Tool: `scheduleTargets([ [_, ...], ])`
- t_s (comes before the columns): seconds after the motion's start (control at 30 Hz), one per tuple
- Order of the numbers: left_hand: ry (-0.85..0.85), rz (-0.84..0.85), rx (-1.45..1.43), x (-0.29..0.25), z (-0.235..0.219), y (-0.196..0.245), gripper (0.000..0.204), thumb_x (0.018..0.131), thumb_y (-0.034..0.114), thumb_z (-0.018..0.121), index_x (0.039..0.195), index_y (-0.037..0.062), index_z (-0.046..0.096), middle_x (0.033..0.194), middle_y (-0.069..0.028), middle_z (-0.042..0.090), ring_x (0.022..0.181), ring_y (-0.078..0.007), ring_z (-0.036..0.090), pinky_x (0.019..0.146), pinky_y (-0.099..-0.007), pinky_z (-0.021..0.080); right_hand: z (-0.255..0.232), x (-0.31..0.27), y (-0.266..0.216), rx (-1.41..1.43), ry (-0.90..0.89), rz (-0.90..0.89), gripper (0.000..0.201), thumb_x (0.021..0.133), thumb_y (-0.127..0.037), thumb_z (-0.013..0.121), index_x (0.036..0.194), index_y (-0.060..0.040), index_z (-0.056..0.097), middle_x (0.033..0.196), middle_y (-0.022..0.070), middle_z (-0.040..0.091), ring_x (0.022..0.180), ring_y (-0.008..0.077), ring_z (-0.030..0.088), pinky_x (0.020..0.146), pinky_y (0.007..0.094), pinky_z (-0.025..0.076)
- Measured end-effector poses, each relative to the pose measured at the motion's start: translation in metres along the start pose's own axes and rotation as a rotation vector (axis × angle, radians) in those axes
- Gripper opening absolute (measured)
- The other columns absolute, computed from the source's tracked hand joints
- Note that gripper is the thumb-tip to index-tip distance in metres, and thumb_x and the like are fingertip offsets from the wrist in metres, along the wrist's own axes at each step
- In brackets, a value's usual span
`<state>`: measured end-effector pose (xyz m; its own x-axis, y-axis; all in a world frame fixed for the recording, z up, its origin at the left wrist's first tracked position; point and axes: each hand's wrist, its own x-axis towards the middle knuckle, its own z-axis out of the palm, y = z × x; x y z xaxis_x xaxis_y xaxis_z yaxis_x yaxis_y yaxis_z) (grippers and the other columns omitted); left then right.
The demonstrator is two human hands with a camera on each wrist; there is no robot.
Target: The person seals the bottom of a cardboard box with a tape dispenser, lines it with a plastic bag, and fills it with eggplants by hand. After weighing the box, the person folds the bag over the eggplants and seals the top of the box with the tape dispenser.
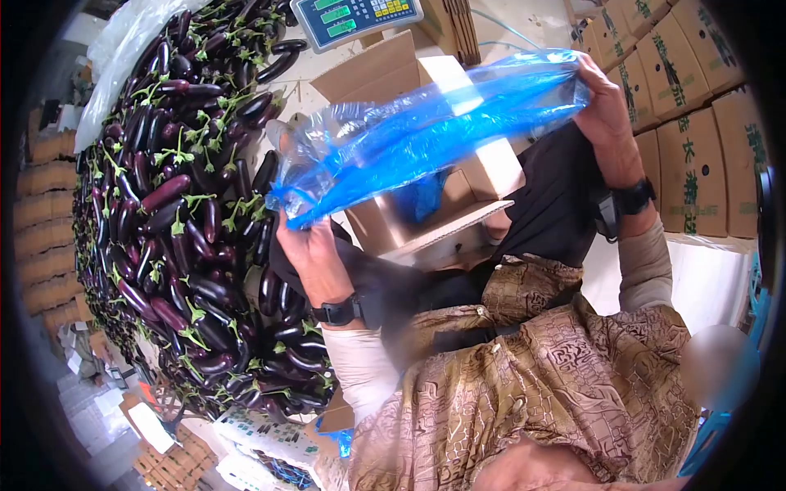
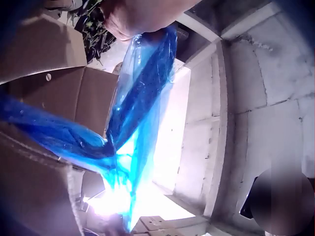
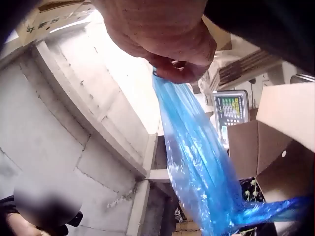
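Observation:
A blue plastic bag (image 1: 442, 131) is stretched between both hands above an open cardboard box (image 1: 385, 221). The left hand (image 1: 315, 254) pinches one end at the left; the right hand (image 1: 606, 110) grips the other end, higher and to the right. In the left wrist view the bag (image 2: 140, 103) hangs from the left hand (image 2: 142, 17). Curled fingers of the right hand (image 3: 162, 37) hold the gathered edge of the bag (image 3: 197, 152) in the right wrist view. Inside the box lies more blue plastic (image 1: 426, 196).
A large heap of eggplants (image 1: 188, 245) covers the left side. Behind the box stands a digital scale (image 1: 356, 20). Stacked cartons (image 1: 692, 164) line the right, and clear plastic sheeting (image 1: 123, 74) lies at the heap's upper left edge.

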<state>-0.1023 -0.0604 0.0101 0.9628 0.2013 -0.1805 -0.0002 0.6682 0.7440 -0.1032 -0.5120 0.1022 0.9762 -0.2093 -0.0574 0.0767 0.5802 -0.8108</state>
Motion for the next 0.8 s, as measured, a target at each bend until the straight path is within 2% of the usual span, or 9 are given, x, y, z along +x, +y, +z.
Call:
scheduleTargets([
  [0.07, -0.341, -0.407, -0.809, 0.014, -0.023, 0.016, 0.015, 0.096, 0.005, 0.050, 0.102, -0.0057, 0.058, 0.094, -0.0158, 0.064, 0.084, -0.0194, 0.065, 0.074, -0.0303, 0.057, -0.041, 0.003, -0.016, 0.172, -0.221, 0.047, 0.018, 0.100, -0.016, 0.051, 0.112, -0.0021, 0.053, 0.100, 0.0053, 0.060, 0.084, 0.0127, 0.058, 0.073, 0.0276, 0.049],
  [0.13, -0.104, -0.259, -0.528, 0.001, -0.002, 0.028, 0.016, 0.098, 0.008, 0.047, 0.101, -0.0036, 0.058, 0.092, -0.0138, 0.063, 0.079, -0.0192, 0.064, 0.069, -0.0278, 0.056, -0.068, -0.003, -0.036, 0.341, -0.444, 0.093, 0.016, 0.101, -0.016, 0.050, 0.109, -0.0024, 0.054, 0.098, 0.0049, 0.059, 0.080, 0.0120, 0.056, 0.072, 0.0272, 0.048],
  [0.2, 0.205, -0.028, 0.081, -0.029, 0.037, 0.036, 0.024, 0.101, 0.015, 0.041, 0.103, -0.0021, 0.058, 0.089, -0.0136, 0.062, 0.077, -0.0221, 0.063, 0.068, -0.0328, 0.056, -0.075, -0.015, -0.058, 0.284, -0.331, 0.048, 0.014, 0.101, -0.018, 0.050, 0.104, -0.0049, 0.056, 0.091, 0.0039, 0.058, 0.087, 0.0148, 0.056, 0.086, 0.0309, 0.045],
  [0.23, -0.407, -0.319, -0.591, -0.010, -0.023, 0.037, 0.025, 0.101, 0.015, 0.041, 0.106, -0.0026, 0.057, 0.096, -0.0169, 0.065, 0.088, -0.0281, 0.066, 0.080, -0.0423, 0.057, -0.086, -0.018, -0.065, 0.282, -0.325, 0.047, 0.014, 0.101, -0.018, 0.050, 0.104, -0.0049, 0.056, 0.091, 0.0039, 0.058, 0.087, 0.0148, 0.056, 0.086, 0.0309, 0.045],
  [0.37, 0.305, -0.130, -0.212, -0.046, -0.006, 0.063, 0.021, 0.101, 0.022, 0.044, 0.102, 0.0036, 0.055, 0.074, -0.0018, 0.051, 0.056, -0.0114, 0.045, 0.049, -0.0266, 0.038, -0.106, -0.040, -0.081, 0.164, -0.150, -0.012, 0.018, 0.100, -0.016, 0.050, 0.102, -0.0015, 0.061, 0.097, 0.0091, 0.064, 0.100, 0.0200, 0.059, 0.097, 0.0415, 0.043],
  [0.43, 0.116, -0.200, -0.464, -0.058, -0.029, 0.082, 0.022, 0.102, 0.021, 0.042, 0.105, 0.0034, 0.054, 0.075, -0.0019, 0.049, 0.054, -0.0107, 0.042, 0.048, -0.0269, 0.037, -0.091, -0.053, -0.080, -0.089, 0.473, -0.074, 0.014, 0.098, -0.014, 0.053, 0.101, -0.0025, 0.061, 0.089, 0.0053, 0.064, 0.089, 0.0171, 0.061, 0.089, 0.0357, 0.048],
  [0.53, -0.239, -0.135, -0.286, -0.069, -0.081, 0.103, 0.022, 0.101, 0.022, 0.046, 0.112, 0.0050, 0.054, 0.086, -0.0037, 0.054, 0.062, -0.0117, 0.049, 0.053, -0.0272, 0.042, -0.165, -0.063, -0.083, -0.183, 0.422, -0.015, 0.017, 0.097, -0.012, 0.054, 0.108, -0.0008, 0.061, 0.093, 0.0068, 0.065, 0.085, 0.0142, 0.064, 0.083, 0.0303, 0.052],
  [0.57, 0.396, -0.061, 0.144, -0.083, -0.026, 0.101, 0.023, 0.098, 0.022, 0.050, 0.111, 0.0040, 0.057, 0.098, -0.0047, 0.058, 0.078, -0.0137, 0.057, 0.067, -0.0267, 0.050, -0.170, -0.066, -0.081, -0.310, 0.384, 0.025, 0.019, 0.096, -0.012, 0.054, 0.110, -0.0008, 0.060, 0.093, 0.0071, 0.066, 0.082, 0.0125, 0.064, 0.080, 0.0269, 0.053],
  [0.8, 0.582, 0.034, 0.428, -0.087, -0.075, 0.091, 0.020, 0.095, 0.021, 0.055, 0.106, 0.0043, 0.060, 0.097, -0.0029, 0.058, 0.087, -0.0151, 0.058, 0.076, -0.0283, 0.052, -0.174, -0.067, -0.078, -0.823, 0.292, 0.057, 0.028, 0.092, -0.010, 0.055, 0.118, -0.0011, 0.056, 0.107, 0.0076, 0.064, 0.090, 0.0143, 0.063, 0.081, 0.0276, 0.051],
])
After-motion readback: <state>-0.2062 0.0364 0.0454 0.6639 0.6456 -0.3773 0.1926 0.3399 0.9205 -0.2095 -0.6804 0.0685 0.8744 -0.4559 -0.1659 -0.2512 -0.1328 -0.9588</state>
